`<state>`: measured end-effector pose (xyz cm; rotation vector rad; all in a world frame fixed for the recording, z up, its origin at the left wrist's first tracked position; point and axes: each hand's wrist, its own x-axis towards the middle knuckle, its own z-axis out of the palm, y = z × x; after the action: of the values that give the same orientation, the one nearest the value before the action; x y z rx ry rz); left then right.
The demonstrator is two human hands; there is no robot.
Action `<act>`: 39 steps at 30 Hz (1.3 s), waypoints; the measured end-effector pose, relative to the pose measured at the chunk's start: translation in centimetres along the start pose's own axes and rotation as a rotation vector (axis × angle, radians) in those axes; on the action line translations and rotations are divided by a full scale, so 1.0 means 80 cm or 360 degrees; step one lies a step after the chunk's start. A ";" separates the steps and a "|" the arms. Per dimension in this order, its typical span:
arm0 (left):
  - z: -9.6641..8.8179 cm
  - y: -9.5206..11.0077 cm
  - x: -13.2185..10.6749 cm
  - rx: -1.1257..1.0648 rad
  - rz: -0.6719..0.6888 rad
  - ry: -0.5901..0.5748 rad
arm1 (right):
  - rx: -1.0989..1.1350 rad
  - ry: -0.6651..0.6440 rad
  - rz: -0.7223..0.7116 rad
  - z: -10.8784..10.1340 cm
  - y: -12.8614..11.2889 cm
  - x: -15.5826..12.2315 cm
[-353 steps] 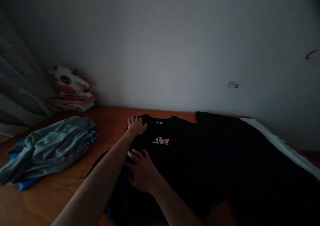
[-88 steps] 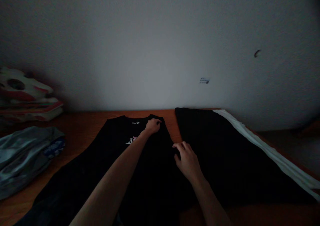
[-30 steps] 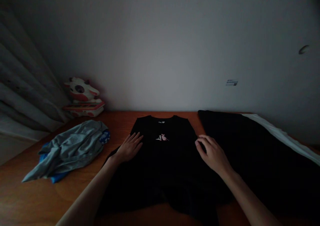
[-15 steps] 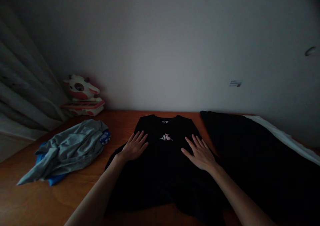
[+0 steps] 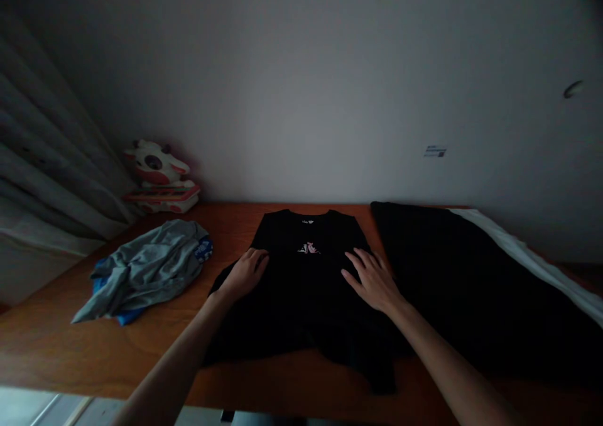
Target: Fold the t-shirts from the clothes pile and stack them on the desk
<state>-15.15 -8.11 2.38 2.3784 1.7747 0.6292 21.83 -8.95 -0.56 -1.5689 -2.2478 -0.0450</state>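
A black T-shirt point(image 5: 306, 300) with a small pink and white chest print lies face up on the wooden table point(image 5: 66, 350), its sides folded in to a narrow shape. My left hand point(image 5: 245, 273) rests flat on the shirt's left edge, fingers slightly curled and holding nothing. My right hand point(image 5: 372, 280) lies open on the shirt's right side, fingers spread toward the print.
A crumpled grey garment point(image 5: 148, 266) over something blue lies at the left. A dark cloth point(image 5: 447, 281) with a white strip point(image 5: 532, 266) along its far edge lies at the right. A red and white toy point(image 5: 157, 174) stands by the wall, a curtain point(image 5: 42, 181) hangs far left.
Both hands have slid a little down the shirt toward me. The view has pulled back, so the table's near edge now shows.
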 end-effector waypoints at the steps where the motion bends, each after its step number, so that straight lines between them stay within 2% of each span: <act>1: -0.012 -0.002 -0.019 -0.0086 0.0045 0.0016 | 0.0079 0.0019 -0.0018 -0.014 0.002 -0.014; 3: -0.034 -0.009 -0.068 -0.0144 0.0129 -0.0002 | 0.0262 0.0058 -0.0014 -0.042 0.006 -0.052; 5: -0.043 -0.019 -0.124 -0.0064 0.0127 0.0020 | 0.0382 0.0078 0.0002 -0.064 0.008 -0.098; 8: -0.034 -0.029 -0.187 0.0121 0.0040 0.0188 | 0.0410 0.0137 0.0036 -0.074 0.003 -0.159; 10: -0.023 -0.029 -0.205 0.0186 0.0002 0.0230 | 0.0406 0.0152 0.0010 -0.067 -0.003 -0.183; 12: -0.018 -0.025 -0.206 0.0189 -0.0008 0.0206 | 0.0382 0.0118 -0.0016 -0.055 -0.008 -0.192; 15: -0.024 -0.018 -0.196 0.0122 0.0001 0.0152 | 0.0324 0.0045 -0.0019 -0.040 -0.009 -0.190; 19: -0.034 -0.010 -0.190 -0.0029 -0.0061 0.0146 | 0.0298 0.0097 -0.0070 -0.027 0.000 -0.187; 22: -0.036 -0.007 -0.190 -0.0210 -0.0198 0.0202 | 0.0383 0.0195 -0.0132 -0.023 0.007 -0.192; 25: -0.038 -0.008 -0.192 -0.0473 -0.0434 0.0274 | 0.0535 0.0257 -0.0119 -0.026 0.009 -0.196; 28: -0.043 -0.009 -0.196 -0.0703 -0.0671 0.0353 | 0.0728 0.0268 0.0019 -0.033 0.009 -0.198; 30: -0.047 -0.008 -0.199 -0.0798 -0.0753 0.0426 | 0.0869 0.0272 0.0126 -0.036 0.010 -0.199; 34: -0.053 -0.003 -0.202 -0.0882 -0.0814 0.0496 | 0.1101 0.0244 0.0301 -0.035 0.019 -0.205; 39: -0.048 -0.014 -0.204 -0.0748 -0.0756 0.0388 | 0.1173 0.0253 0.0585 -0.022 0.029 -0.211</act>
<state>-21.44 -23.68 1.25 1.5605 1.9147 1.1387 29.37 -23.67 -5.06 -1.4443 -1.5459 0.6560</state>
